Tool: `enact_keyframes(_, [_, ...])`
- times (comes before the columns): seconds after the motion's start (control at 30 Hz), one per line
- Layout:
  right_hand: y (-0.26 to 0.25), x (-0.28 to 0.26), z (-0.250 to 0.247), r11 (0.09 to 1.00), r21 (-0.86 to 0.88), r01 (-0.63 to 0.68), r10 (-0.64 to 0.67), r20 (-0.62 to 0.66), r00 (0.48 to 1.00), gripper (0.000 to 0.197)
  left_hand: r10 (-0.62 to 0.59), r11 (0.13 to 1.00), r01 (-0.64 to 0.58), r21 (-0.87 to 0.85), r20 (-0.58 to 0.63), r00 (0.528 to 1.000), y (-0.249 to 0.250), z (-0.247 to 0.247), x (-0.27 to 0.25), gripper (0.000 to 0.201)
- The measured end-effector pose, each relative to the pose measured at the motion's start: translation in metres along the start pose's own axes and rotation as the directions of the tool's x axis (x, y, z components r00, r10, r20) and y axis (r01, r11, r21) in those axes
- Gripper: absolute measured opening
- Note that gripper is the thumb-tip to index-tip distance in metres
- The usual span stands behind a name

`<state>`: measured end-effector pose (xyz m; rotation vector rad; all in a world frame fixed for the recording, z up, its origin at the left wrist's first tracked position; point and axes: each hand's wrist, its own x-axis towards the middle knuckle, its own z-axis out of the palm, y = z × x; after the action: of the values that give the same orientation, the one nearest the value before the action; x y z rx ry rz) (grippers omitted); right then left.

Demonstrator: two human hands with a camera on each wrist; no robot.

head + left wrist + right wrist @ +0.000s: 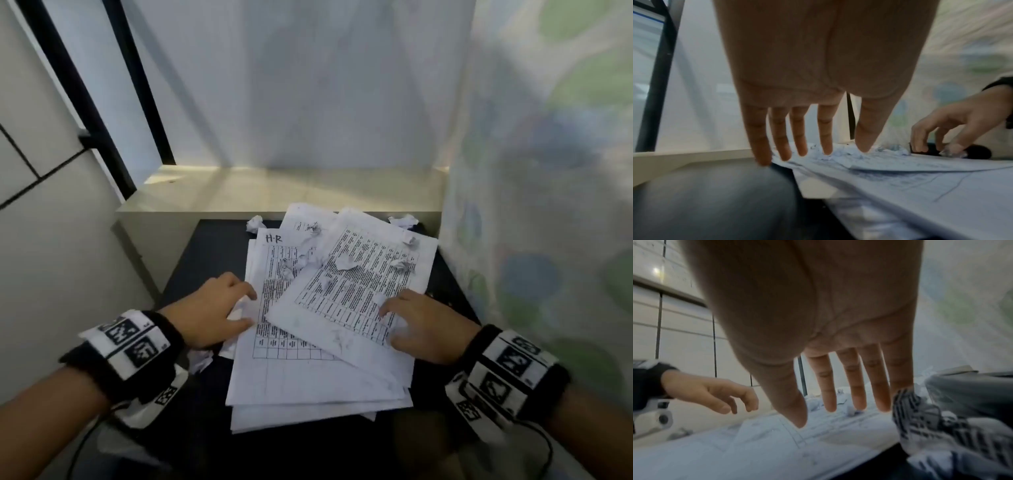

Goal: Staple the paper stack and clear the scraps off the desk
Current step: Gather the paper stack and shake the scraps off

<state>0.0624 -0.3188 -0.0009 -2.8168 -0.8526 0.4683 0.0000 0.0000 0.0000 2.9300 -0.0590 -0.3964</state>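
A loose, fanned-out paper stack (308, 377) of printed tables lies on the black desk (202, 260). Several crumpled white scraps (346, 262) sit on the sheets, and others lie at the far edge (255, 224). My left hand (248, 308) reaches down onto the stack's left edge with straight, spread fingers (826, 146), over a small scrap. My right hand (387, 322) rests fingertips on the top sheet's right side, fingers (859, 402) extended, beside a crumpled printed scrap (920, 421). I see no stapler plainly.
A beige ledge (274, 192) runs behind the desk, under a white curtain. A patterned curtain (548, 205) hangs close on the right and a tiled wall (51, 205) stands on the left. Another scrap (202, 361) lies by my left wrist. A dark object (978, 152) sits behind the right hand.
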Motion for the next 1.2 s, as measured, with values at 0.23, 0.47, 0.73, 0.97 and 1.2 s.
enact_keyframes(0.23, [-0.014, 0.014, 0.004, 0.996, -0.001, -0.088, 0.088, 0.120, 0.989, 0.065, -0.223, 0.974, 0.227, -0.019, 0.133, 0.966, -0.008, 0.004, 0.036, 0.069])
enact_keyframes(0.47, [-0.018, 0.023, 0.004, 0.999, 0.018, -0.035, 0.032, 0.150, 0.988, 0.062, -0.218, 0.902, 0.228, -0.367, 0.068, 0.974, 0.000, 0.003, 0.078, 0.077])
enact_keyframes(0.73, [-0.026, 0.042, -0.005, 0.995, 0.094, 0.041, -0.050, 0.095, 0.994, 0.058, -0.249, 0.888, 0.255, -0.383, 0.066, 0.966, -0.038, 0.021, 0.139, 0.097])
enact_keyframes(0.97, [-0.008, 0.067, -0.012, 0.950, 0.048, -0.307, 0.311, -0.126, 0.942, 0.043, -0.236, 0.871, 0.244, -0.427, 0.074, 0.969, 0.004, -0.008, 0.095, 0.072])
enact_keyframes(1.2, [0.001, 0.082, 0.001, 0.873, 0.046, -0.485, 0.488, -0.072, 0.870, 0.064, -0.236, 0.838, 0.262, -0.478, 0.115, 0.965, -0.021, 0.014, 0.131, 0.105])
